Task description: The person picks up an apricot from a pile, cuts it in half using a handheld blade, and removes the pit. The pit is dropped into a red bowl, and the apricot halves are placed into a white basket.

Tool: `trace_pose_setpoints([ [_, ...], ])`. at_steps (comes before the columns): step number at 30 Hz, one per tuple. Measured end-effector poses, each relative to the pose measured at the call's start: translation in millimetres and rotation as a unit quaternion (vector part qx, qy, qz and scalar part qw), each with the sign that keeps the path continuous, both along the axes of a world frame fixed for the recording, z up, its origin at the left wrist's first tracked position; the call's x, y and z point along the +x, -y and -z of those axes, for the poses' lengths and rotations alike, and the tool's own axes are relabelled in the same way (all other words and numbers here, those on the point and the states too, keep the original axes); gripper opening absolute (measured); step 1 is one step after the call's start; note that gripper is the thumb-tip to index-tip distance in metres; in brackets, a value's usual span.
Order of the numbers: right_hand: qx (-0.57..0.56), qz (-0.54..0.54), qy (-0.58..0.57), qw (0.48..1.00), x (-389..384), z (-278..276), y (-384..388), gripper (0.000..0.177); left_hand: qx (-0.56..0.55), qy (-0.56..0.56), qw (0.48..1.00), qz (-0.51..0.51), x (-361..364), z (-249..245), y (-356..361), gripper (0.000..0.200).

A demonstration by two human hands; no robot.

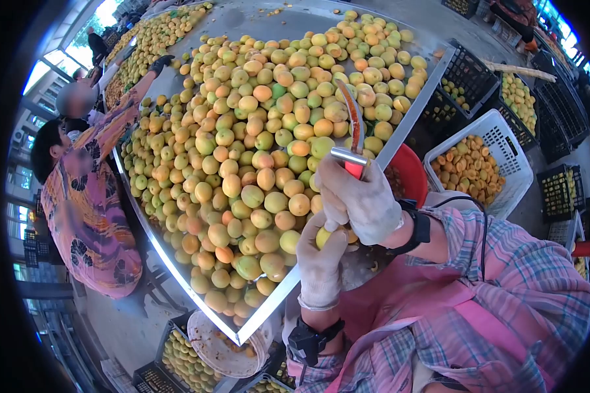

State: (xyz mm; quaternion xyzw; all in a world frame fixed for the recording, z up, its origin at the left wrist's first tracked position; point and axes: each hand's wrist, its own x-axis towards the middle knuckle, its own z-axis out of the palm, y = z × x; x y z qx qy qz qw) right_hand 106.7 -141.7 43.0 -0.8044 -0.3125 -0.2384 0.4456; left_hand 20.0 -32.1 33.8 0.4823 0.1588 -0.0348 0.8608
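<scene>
A curved blade tool [353, 124] with a red handle and metal collar points up from my right hand [360, 200], whose gloved fingers are wrapped round the handle. Just below it, my left hand [322, 262], also gloved, holds a yellow-green fruit [323, 237] between its fingers. The two hands are close together over the table's corner. Many yellow, green and orange fruits [242, 157] are heaped on the metal table [278, 302] beyond them.
A red bowl [410, 173] sits beside the table. A white crate [512, 157] holds cut orange pieces. Black crates [469, 75] stand at right. A white bucket [226, 357] is below the corner. A person in patterned clothing [88, 216] reaches over the table at left.
</scene>
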Motion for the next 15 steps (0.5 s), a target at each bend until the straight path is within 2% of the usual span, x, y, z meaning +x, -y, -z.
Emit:
trace_pose_setpoints([
  [5,-0.051,-0.005,0.013,0.999,2,-7,6,0.043,0.069,0.014,0.996,0.049,1,-1,-1,0.036],
  [7,-0.063,-0.007,0.014,0.998,-2,-5,6,0.043,0.036,0.002,0.998,0.052,0,2,-3,0.036],
  [9,0.013,0.096,-0.098,0.991,-10,1,3,0.023,0.004,-0.01,0.999,0.053,0,7,-2,0.035],
  [10,-0.061,0.155,0.111,0.98,3,12,7,0.024,0.004,-0.009,0.999,0.048,-1,12,1,0.037],
  [11,-0.103,0.215,0.204,0.95,9,-10,10,0.019,0.004,-0.008,0.999,0.042,-1,14,2,0.039],
  [12,0.055,0.038,-0.015,0.998,14,-24,22,0.019,0.005,-0.007,0.999,0.042,-2,13,2,0.039],
  [13,0.207,-0.142,-0.232,0.94,16,-38,33,0.019,-0.038,0.01,0.999,0.006,-2,13,1,0.043],
  [14,0.209,-0.077,-0.349,0.91,15,-57,32,0.022,-0.081,0.03,0.996,-0.029,-2,12,-1,0.047],
  [15,0.209,-0.078,-0.344,0.912,16,-58,31,0.022,-0.08,0.035,0.996,-0.028,0,14,-5,0.047],
])
